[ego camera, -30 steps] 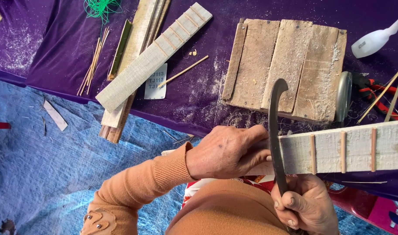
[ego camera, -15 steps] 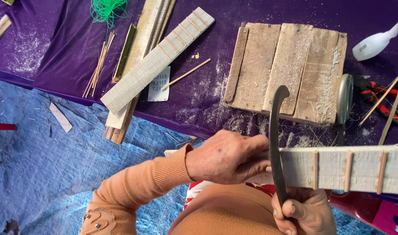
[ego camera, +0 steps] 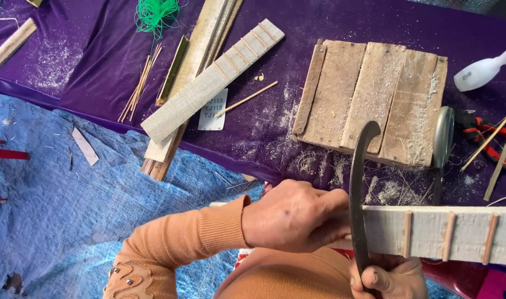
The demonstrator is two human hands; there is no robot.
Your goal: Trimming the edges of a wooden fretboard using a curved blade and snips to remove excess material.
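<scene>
Fretted wooden strip [ego camera: 447,232]: left hand [ego camera: 289,216] clamps it; right hand [ego camera: 388,279] grips curved blade [ego camera: 358,199].

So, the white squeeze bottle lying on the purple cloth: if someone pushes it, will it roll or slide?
The white squeeze bottle lies on its side and looks rounded, so it would probably roll rather than slide. Its tapered nozzle may make it curve in an arc. It looks like thin plastic, so likely light; the purple cloth may slow it.

On the purple cloth [ego camera: 98,61] lies a square wooden board [ego camera: 375,99] with sawdust around it. A second pale strip with cross pieces [ego camera: 214,77] rests on long slats, near thin sticks [ego camera: 139,83] and green string [ego camera: 156,14]. A white bottle [ego camera: 483,69] lies at the right edge.
</scene>
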